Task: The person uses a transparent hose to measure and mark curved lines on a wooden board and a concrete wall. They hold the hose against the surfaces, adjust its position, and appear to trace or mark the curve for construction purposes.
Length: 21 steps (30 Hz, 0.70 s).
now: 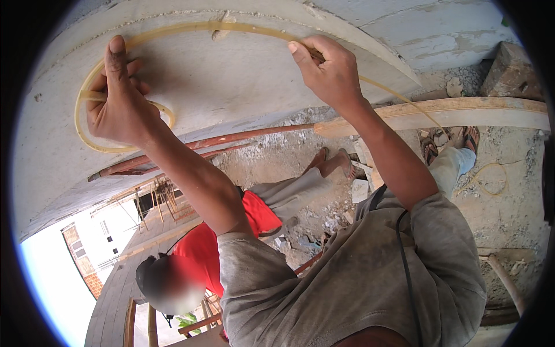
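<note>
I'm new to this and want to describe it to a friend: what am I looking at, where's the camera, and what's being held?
No robot here, just a person working bare-handed. The one picture comes from a wide fisheye camera on their head, looking down, so straight edges bend. The left hand curls its fingers around a yellowish tube, thumb raised; the right hand pinches it further along. Between them the tube arches in front of a pale wall, then runs down past a wooden beam. On the dusty ground lie rubble and a thin yellowish loop, near the wearer's sandalled feet. Another person in a red shirt stands at the left.
</note>
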Each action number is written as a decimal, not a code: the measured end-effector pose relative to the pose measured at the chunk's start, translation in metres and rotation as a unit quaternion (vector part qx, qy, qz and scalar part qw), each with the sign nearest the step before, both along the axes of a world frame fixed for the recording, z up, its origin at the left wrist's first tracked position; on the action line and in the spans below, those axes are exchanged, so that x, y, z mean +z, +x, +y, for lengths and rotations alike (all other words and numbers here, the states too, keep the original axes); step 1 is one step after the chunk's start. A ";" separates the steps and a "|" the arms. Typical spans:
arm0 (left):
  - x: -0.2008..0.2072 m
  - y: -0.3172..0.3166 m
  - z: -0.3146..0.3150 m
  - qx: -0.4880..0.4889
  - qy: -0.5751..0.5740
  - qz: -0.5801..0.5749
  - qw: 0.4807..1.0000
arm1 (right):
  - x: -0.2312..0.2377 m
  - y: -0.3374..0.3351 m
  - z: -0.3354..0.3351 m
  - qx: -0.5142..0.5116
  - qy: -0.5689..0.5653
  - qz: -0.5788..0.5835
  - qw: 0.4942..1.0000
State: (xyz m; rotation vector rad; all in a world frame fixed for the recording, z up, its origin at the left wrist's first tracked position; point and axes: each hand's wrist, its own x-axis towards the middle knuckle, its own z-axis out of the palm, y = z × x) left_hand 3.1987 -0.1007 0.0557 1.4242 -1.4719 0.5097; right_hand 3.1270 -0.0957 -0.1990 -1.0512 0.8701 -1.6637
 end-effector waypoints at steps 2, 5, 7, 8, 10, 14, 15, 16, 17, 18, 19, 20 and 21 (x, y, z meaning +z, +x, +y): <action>0.000 0.000 0.001 -0.007 0.001 0.003 1.000 | 0.000 0.000 0.000 -0.001 -0.003 0.001 1.000; 0.001 0.001 0.001 -0.032 0.009 0.016 0.999 | 0.000 0.000 -0.001 -0.002 -0.007 -0.005 1.000; 0.003 0.002 0.000 -0.048 0.014 0.025 0.998 | 0.001 0.001 -0.001 -0.006 -0.011 -0.005 1.000; 0.004 0.003 0.000 -0.056 0.016 0.031 0.998 | 0.001 0.001 -0.001 -0.003 -0.008 -0.001 1.000; 0.005 0.004 0.000 -0.072 0.021 0.042 0.996 | 0.001 0.001 -0.001 0.004 -0.001 0.007 1.000; 0.005 0.006 0.000 -0.071 0.022 0.030 0.997 | 0.003 0.003 -0.001 -0.011 -0.009 -0.006 1.000; 0.005 0.006 0.000 -0.072 0.022 0.026 0.997 | 0.004 0.003 -0.001 -0.015 -0.010 -0.010 1.000; 0.005 0.007 0.000 -0.074 0.023 0.022 0.997 | 0.004 0.004 0.000 -0.018 -0.010 -0.013 1.000; 0.005 0.007 0.000 -0.075 0.021 0.022 0.997 | 0.005 0.004 -0.001 -0.019 -0.011 -0.010 1.000; 0.006 0.007 0.000 -0.075 0.020 0.021 0.997 | 0.005 0.004 -0.001 -0.020 -0.012 -0.006 1.000; 0.006 0.008 0.000 -0.065 0.019 0.027 0.997 | 0.005 0.004 -0.001 -0.021 -0.014 -0.002 1.000; 0.006 0.008 0.000 -0.075 0.018 0.019 0.997 | 0.005 0.004 0.000 -0.020 -0.013 -0.002 1.000; 0.007 0.008 0.001 -0.074 0.016 0.016 0.997 | 0.006 0.004 0.000 -0.018 -0.012 0.000 1.000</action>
